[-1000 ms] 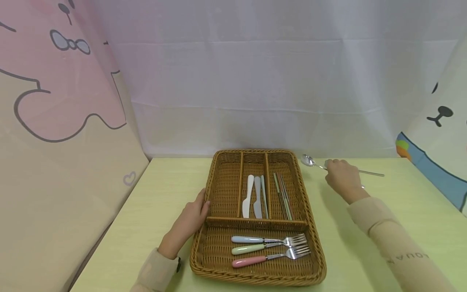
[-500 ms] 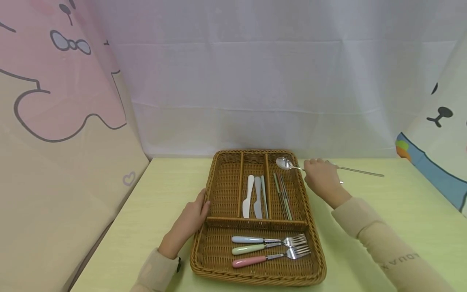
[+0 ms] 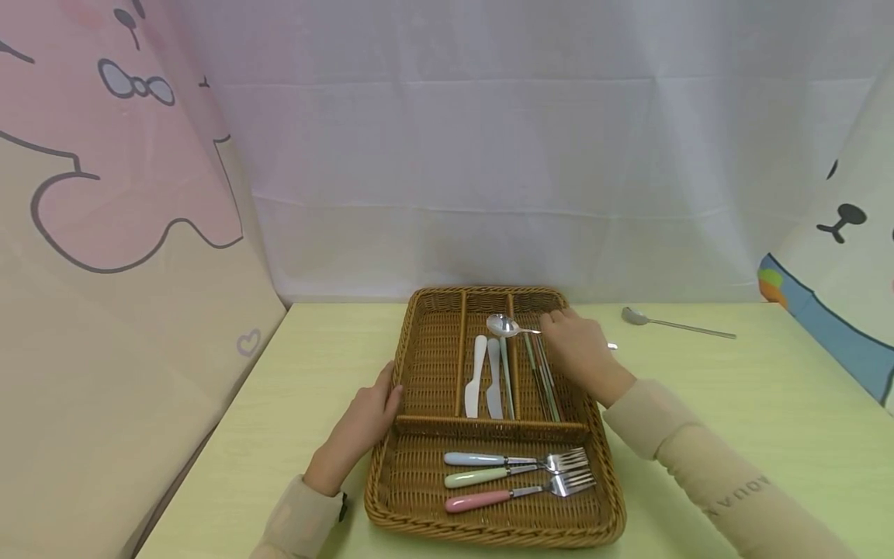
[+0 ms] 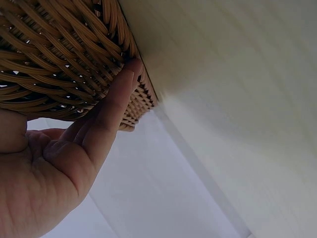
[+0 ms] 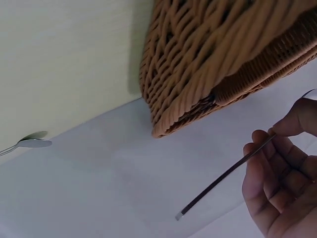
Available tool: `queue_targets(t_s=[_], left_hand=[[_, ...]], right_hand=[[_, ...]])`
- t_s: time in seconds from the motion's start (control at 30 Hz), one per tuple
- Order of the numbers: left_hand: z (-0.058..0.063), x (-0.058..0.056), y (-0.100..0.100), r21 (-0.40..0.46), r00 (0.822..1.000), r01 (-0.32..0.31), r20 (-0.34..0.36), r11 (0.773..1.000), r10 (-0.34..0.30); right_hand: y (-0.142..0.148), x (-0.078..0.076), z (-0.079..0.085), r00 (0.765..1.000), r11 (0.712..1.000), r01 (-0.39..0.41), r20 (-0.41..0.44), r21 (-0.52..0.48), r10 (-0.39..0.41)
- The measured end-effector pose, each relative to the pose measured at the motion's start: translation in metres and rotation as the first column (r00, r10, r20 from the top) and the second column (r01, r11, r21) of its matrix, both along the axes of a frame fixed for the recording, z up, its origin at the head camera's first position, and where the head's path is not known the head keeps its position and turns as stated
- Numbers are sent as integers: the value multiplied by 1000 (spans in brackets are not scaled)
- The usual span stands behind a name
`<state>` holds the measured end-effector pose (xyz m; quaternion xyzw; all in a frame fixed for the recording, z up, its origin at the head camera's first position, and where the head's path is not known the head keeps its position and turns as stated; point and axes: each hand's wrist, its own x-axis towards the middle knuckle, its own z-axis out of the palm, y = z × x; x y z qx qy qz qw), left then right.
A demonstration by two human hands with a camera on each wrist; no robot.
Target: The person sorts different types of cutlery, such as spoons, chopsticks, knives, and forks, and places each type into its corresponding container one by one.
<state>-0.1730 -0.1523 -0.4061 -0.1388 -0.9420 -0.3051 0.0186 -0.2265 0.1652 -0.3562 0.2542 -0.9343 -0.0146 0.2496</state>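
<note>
My right hand (image 3: 580,349) pinches a silver spoon (image 3: 504,325) above the right back part of a brown wicker cutlery basket (image 3: 489,536). The bowl of the spoon points left, over the middle compartment, and its thin handle (image 5: 223,177) sticks out past the fingers in the right wrist view. At the basket's left side, my left hand (image 3: 359,427) holds the wall, thumb at the rim and fingers (image 4: 111,101) along the outside. Two knives (image 3: 483,380) and a pale stick lie in the middle compartment. Several chopsticks (image 3: 541,376) lie in the right one.
Three forks with blue, green and pink handles (image 3: 478,501) lie in the wide front compartment. A second spoon (image 3: 687,327) lies on the pale table (image 3: 740,450), right of the basket. White cloth (image 3: 489,155) hangs behind, with printed cloths at both sides.
My right hand has carried the spoon leftward, from above the table to above the basket. This has uncovered the second spoon. My left hand and the basket stay where they were.
</note>
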Motion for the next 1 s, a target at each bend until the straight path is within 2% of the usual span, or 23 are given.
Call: queue_targets(t_s=[0.1, 0.23, 0.5, 0.77, 1.0], left_hand=[[0, 0, 0, 1, 1000, -3, 4, 1000, 3], [0, 0, 0, 2, 1000, -6, 3, 1000, 6], [4, 4, 4, -5, 999, -13, -41, 1000, 13], [1, 1, 1, -2, 1000, -1, -18, 1000, 1], [2, 2, 1, -4, 1000, -5, -23, 1000, 5]], right_hand=[[-8, -1, -1, 999, 1000, -30, -34, 4, 30], [-19, 0, 0, 999, 999, -47, -25, 20, 48], [-39, 4, -1, 992, 994, -106, -62, 37, 108], [-55, 5, 1, 994, 993, -113, 13, 45, 113], [-68, 6, 0, 993, 988, -112, 53, 108, 106]])
